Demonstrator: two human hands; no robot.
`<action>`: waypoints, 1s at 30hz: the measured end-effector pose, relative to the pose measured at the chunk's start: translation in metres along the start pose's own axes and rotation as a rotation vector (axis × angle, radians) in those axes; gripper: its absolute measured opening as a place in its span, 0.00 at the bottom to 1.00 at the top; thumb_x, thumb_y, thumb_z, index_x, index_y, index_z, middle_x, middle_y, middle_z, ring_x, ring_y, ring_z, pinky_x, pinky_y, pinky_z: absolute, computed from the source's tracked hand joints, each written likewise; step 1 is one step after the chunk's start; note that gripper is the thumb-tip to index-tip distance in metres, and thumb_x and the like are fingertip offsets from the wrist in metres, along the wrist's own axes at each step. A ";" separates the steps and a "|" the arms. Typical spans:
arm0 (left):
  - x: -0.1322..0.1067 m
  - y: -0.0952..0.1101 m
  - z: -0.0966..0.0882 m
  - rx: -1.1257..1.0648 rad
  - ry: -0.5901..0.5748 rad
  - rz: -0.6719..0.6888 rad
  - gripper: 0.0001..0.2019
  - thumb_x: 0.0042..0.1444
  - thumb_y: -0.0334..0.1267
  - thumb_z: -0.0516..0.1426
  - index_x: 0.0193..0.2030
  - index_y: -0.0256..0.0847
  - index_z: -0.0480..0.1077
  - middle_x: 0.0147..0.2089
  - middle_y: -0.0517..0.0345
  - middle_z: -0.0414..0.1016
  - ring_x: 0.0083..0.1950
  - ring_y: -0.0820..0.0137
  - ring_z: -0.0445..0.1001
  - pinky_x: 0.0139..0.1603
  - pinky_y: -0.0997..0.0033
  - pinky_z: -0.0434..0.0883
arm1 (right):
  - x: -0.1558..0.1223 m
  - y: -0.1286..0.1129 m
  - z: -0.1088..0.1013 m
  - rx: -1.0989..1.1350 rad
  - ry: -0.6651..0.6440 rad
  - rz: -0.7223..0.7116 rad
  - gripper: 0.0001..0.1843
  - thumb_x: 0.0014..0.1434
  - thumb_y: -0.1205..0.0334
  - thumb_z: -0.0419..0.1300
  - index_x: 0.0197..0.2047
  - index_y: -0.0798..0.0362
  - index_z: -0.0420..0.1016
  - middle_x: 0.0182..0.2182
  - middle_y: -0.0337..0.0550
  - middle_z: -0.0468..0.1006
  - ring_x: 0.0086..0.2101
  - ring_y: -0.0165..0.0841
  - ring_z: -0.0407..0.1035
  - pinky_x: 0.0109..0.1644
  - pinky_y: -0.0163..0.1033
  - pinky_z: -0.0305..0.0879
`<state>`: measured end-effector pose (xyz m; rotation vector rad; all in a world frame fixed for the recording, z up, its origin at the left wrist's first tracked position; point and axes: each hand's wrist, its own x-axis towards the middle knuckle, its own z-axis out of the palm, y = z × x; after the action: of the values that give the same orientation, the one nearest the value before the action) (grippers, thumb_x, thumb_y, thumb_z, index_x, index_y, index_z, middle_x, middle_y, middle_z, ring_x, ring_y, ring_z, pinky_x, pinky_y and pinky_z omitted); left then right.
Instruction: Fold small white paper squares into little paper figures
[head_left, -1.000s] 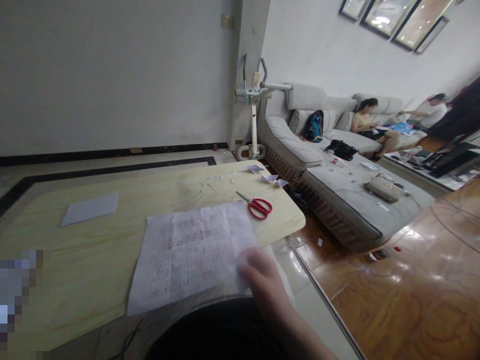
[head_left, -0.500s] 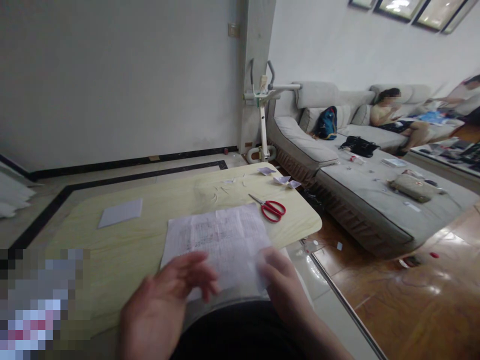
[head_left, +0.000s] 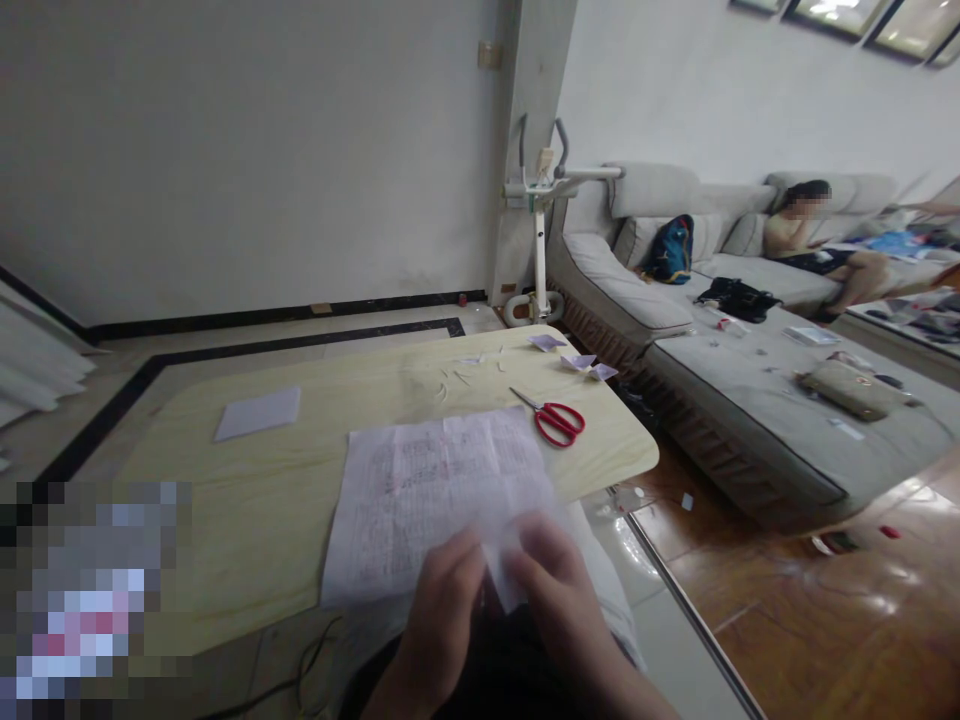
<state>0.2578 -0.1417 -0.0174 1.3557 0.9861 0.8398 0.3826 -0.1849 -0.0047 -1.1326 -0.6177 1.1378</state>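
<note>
Over the near edge of the table, my right hand [head_left: 553, 570] is closed on a small white piece of paper [head_left: 504, 578], slightly blurred. My left hand [head_left: 452, 580] meets it from the other side, fingers curled and pinching at the paper's edge. Beneath and beyond the hands lies a large creased printed sheet [head_left: 420, 490], flat on the pale yellow table [head_left: 247, 520]. Red-handled scissors [head_left: 559, 423] rest just past the sheet's right corner, blades pointing away to the left.
Several thin paper strips [head_left: 461, 377] and small folded papers [head_left: 547, 342] lie at the table's far side. A white paper stack [head_left: 259, 412] sits left. Beyond stand an exercise machine [head_left: 540, 240] and a grey sofa [head_left: 742, 400], where a person [head_left: 802, 235] sits.
My left hand has moved right, from open above the sheet to the paper in my right hand, and its fingers have closed. The view has shifted slightly left.
</note>
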 end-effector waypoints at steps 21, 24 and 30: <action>0.001 -0.026 -0.004 0.078 0.177 -0.142 0.15 0.56 0.49 0.58 0.43 0.41 0.77 0.47 0.49 0.81 0.51 0.57 0.78 0.51 0.64 0.75 | -0.002 0.010 -0.014 -0.582 -0.015 -0.579 0.07 0.58 0.70 0.58 0.36 0.51 0.77 0.26 0.39 0.77 0.27 0.32 0.70 0.32 0.34 0.68; 0.002 -0.021 -0.002 0.106 0.074 -0.098 0.15 0.59 0.51 0.56 0.38 0.42 0.75 0.42 0.50 0.81 0.46 0.59 0.78 0.48 0.64 0.75 | -0.001 0.007 -0.015 -0.637 -0.040 -0.694 0.11 0.56 0.74 0.58 0.37 0.50 0.78 0.25 0.38 0.75 0.25 0.31 0.69 0.29 0.33 0.66; 0.003 0.002 0.002 0.108 0.022 -0.057 0.16 0.60 0.54 0.55 0.34 0.42 0.72 0.32 0.57 0.76 0.34 0.66 0.75 0.37 0.71 0.75 | -0.002 0.004 -0.018 -0.660 -0.089 -0.730 0.13 0.57 0.73 0.58 0.40 0.49 0.80 0.26 0.39 0.76 0.26 0.31 0.70 0.30 0.32 0.67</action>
<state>0.2609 -0.1396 -0.0156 1.4063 1.0952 0.7694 0.3962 -0.1935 -0.0147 -1.2369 -1.4050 0.3461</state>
